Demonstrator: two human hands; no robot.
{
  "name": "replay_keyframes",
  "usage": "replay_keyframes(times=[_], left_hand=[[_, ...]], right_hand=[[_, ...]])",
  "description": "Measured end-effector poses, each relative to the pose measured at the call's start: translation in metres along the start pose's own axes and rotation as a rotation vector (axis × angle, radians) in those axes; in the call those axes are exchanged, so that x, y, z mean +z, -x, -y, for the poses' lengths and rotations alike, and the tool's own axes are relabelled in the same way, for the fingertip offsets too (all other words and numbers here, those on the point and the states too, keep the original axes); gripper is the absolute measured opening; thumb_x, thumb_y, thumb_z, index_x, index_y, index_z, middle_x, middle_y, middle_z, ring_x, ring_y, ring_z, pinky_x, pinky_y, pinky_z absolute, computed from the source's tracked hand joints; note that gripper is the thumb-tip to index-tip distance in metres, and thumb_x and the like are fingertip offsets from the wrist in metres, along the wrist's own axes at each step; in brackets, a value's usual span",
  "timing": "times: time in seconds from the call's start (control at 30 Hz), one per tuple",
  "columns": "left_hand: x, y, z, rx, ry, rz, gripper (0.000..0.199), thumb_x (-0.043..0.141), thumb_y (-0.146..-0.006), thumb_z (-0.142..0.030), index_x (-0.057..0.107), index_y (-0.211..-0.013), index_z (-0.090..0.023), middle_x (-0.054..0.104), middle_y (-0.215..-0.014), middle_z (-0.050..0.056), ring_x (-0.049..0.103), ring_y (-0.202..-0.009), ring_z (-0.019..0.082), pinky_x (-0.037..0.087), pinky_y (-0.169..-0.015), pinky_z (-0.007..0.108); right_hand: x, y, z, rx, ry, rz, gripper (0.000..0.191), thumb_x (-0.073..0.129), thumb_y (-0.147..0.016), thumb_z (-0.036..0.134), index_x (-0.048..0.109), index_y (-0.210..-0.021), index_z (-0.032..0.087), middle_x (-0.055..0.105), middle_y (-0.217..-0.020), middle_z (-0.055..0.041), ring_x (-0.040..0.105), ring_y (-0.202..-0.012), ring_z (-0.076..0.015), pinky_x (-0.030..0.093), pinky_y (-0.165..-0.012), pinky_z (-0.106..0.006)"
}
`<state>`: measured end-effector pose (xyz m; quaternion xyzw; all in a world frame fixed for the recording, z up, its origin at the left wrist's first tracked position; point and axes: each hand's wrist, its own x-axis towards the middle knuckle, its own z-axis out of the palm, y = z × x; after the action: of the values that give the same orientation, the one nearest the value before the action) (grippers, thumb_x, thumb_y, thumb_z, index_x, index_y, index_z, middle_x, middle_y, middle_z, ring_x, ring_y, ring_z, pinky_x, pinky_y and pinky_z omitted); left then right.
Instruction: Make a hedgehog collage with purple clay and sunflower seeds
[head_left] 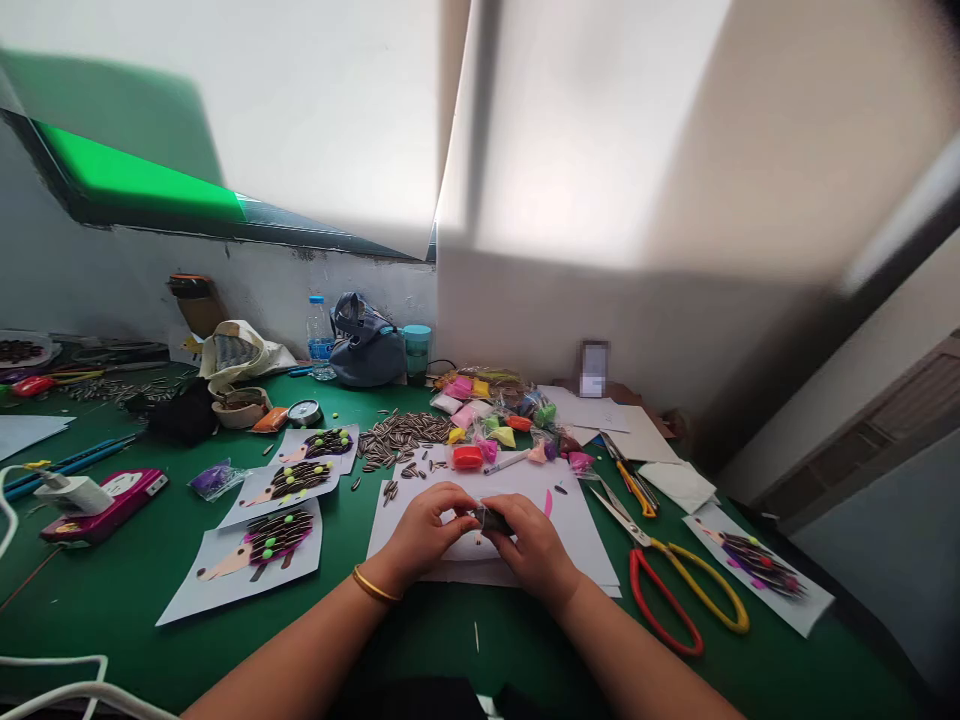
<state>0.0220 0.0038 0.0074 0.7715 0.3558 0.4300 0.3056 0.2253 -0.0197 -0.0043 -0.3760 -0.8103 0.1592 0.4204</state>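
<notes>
Both hands meet over a stack of white paper [581, 540] on the green table. My right hand [529, 545] is closed around a small dark packet [493, 520]. The fingertips of my left hand [429, 530] pinch together at the packet's left end. Behind the hands lie a pile of striped seeds [405, 435], a red clay pack [467, 457] and a marker [508, 462]. A pink strip [548, 503] shows on the paper right of my right hand.
Hedgehog pictures [259, 550] lie at left, another [757, 568] at right. Large scissors [652, 560] rest right of the paper. Further back stand a bottle [319, 340], a blue bag [367, 350] and a cup [417, 352]. A pink box [112, 508] with a white plug sits far left.
</notes>
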Motion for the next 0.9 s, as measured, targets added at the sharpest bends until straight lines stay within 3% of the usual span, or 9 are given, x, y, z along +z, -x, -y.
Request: replay_keyframes(times=[0.27, 0.4, 0.57, 0.63, 0.77, 0.83, 0.9], left_hand=[[0.003, 0.001, 0.002, 0.039, 0.016, -0.021, 0.006, 0.069, -0.083, -0.023, 0.067, -0.080, -0.019, 0.063, -0.082, 0.002, 0.061, -0.079, 0.016, 0.051, -0.074, 0.029], [0.003, 0.004, -0.004, 0.145, -0.233, -0.023, 0.012, 0.058, -0.091, -0.025, 0.070, -0.094, -0.020, 0.066, -0.091, 0.005, 0.061, -0.085, 0.018, 0.050, -0.079, 0.032], [0.007, 0.003, -0.014, 0.263, -0.460, 0.081, 0.025, 0.046, -0.095, -0.021, 0.067, -0.109, -0.020, 0.067, -0.101, 0.009, 0.061, -0.092, 0.022, 0.049, -0.083, 0.036], [0.007, 0.002, -0.013, 0.264, -0.522, 0.031, 0.027, 0.048, -0.094, -0.023, 0.065, -0.115, -0.022, 0.068, -0.104, 0.009, 0.062, -0.095, 0.023, 0.049, -0.086, 0.039], [0.002, 0.001, -0.004, 0.222, -0.582, -0.158, 0.029, 0.053, -0.093, -0.027, 0.065, -0.119, -0.023, 0.069, -0.107, 0.009, 0.064, -0.098, 0.026, 0.050, -0.087, 0.041], [-0.002, 0.001, 0.000, 0.204, -0.573, -0.195, 0.028, 0.053, -0.092, -0.027, 0.066, -0.116, -0.023, 0.069, -0.107, 0.009, 0.064, -0.098, 0.025, 0.051, -0.085, 0.040], [-0.005, 0.002, 0.002, 0.186, -0.558, -0.199, 0.025, 0.053, -0.092, -0.027, 0.068, -0.111, -0.024, 0.070, -0.106, 0.008, 0.065, -0.097, 0.025, 0.051, -0.084, 0.039]], right_hand=[[0.003, 0.002, -0.002, -0.055, 0.054, -0.008, 0.035, 0.061, -0.089, 0.020, 0.057, -0.123, 0.025, 0.067, -0.111, -0.0089, 0.061, -0.102, -0.0246, 0.053, -0.088, -0.042], [0.006, 0.004, -0.003, -0.027, 0.073, -0.066, 0.039, 0.060, -0.089, 0.023, 0.054, -0.127, 0.025, 0.068, -0.115, -0.0090, 0.063, -0.103, -0.0241, 0.054, -0.089, -0.041], [0.003, 0.002, -0.003, -0.004, 0.100, -0.089, 0.033, 0.054, -0.092, 0.024, 0.055, -0.125, 0.024, 0.069, -0.111, -0.0080, 0.064, -0.099, -0.0228, 0.053, -0.087, -0.038], [-0.004, -0.005, -0.006, 0.017, 0.144, -0.060, 0.030, 0.053, -0.093, 0.026, 0.057, -0.123, 0.023, 0.067, -0.111, -0.0085, 0.063, -0.099, -0.0226, 0.052, -0.087, -0.037], [-0.022, -0.023, -0.022, 0.294, 0.464, -0.057, 0.024, 0.047, -0.096, 0.029, 0.067, -0.105, 0.019, 0.064, -0.112, -0.0123, 0.059, -0.103, -0.0251, 0.047, -0.087, -0.036], [-0.029, -0.033, -0.032, 0.437, 0.612, 0.084, 0.025, 0.045, -0.096, 0.027, 0.068, -0.106, 0.021, 0.064, -0.115, -0.0106, 0.058, -0.107, -0.0240, 0.045, -0.088, -0.034], [-0.036, -0.042, -0.041, 0.463, 0.638, 0.135, 0.021, 0.052, -0.093, 0.028, 0.069, -0.105, 0.024, 0.065, -0.117, -0.0068, 0.058, -0.108, -0.0221, 0.043, -0.087, -0.031]])
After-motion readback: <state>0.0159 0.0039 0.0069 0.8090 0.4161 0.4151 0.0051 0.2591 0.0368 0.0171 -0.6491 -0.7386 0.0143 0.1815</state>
